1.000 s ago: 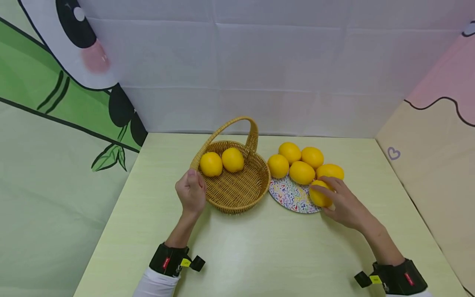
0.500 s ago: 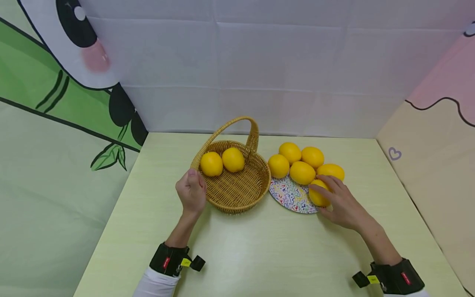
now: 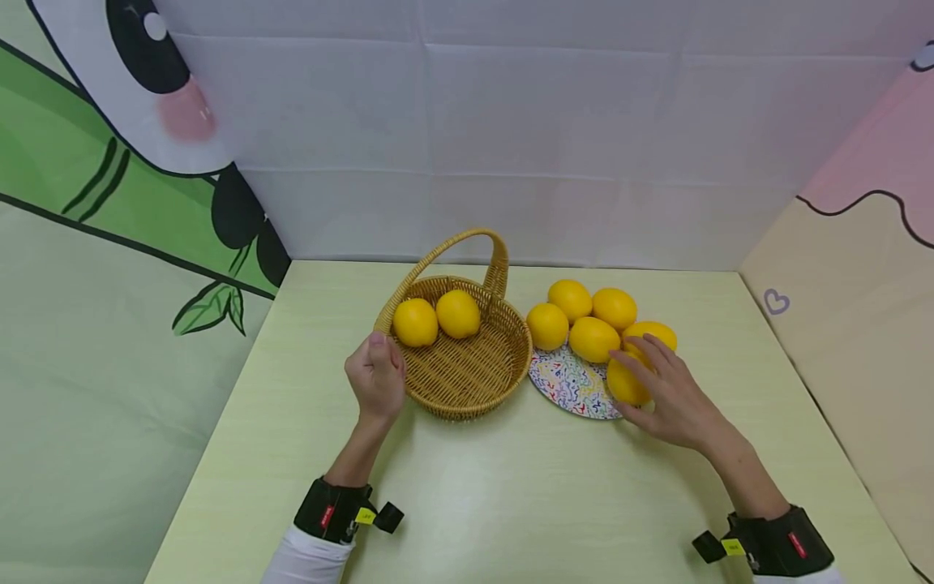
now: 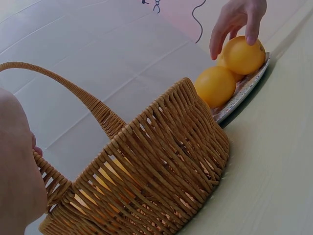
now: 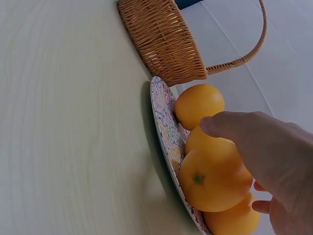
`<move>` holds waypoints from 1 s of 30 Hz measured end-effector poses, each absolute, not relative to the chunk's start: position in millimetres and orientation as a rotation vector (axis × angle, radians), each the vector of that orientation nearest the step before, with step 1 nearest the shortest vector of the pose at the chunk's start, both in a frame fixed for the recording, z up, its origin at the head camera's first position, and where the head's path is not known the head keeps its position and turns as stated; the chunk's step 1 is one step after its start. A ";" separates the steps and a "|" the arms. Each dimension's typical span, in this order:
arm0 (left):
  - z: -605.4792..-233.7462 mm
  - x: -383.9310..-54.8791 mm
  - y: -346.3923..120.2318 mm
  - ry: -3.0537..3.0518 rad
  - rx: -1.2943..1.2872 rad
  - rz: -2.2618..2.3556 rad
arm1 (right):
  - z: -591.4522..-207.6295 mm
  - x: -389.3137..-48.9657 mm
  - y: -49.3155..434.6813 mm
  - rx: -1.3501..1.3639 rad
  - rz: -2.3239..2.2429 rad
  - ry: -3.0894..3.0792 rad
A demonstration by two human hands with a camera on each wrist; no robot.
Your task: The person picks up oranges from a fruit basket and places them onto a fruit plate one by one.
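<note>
My left hand [image 3: 375, 377] grips the near end of the handle [image 3: 499, 272] of a wicker basket [image 3: 467, 377]. Two oranges [image 3: 458, 314] lie inside the basket, towards its back left. To the right of it, several oranges [image 3: 594, 339] crowd a round plate [image 3: 571, 387] with a colourful squiggle pattern. My right hand [image 3: 674, 405] hovers around the front-right orange [image 5: 212, 181], fingers over its top and thumb at its near side, spread rather than closed on it. In the left wrist view the fingertips [image 4: 251, 40] reach right to that orange's skin.
The basket and plate stand side by side on a pale wooden table [image 3: 511, 503], the plate's left edge close by the basket. Behind them rises a white cloth backdrop [image 3: 525, 146], with printed cloth panels on both sides. Each wrist wears a black camera band [image 3: 781, 543].
My right hand has shifted slightly left, its thumb sliding along the near side of the front-right orange and its fingers spreading wider. The left hand and basket stay still.
</note>
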State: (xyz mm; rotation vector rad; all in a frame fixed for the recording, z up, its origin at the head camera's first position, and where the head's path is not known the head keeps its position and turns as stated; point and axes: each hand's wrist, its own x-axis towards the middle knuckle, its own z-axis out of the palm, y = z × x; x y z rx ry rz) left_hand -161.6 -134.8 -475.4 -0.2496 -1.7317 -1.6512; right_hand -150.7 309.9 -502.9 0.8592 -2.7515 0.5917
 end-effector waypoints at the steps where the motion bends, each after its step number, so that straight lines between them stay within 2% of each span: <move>1: -475.3 -161.6 -134.8 -1.732 -0.248 -1.652 | -502.1 -150.8 309.8 0.847 0.595 -2.764; 30: -474.6 -161.4 -134.8 -1.739 -0.245 -1.630 | -485.8 -156.6 306.7 0.796 0.591 -2.883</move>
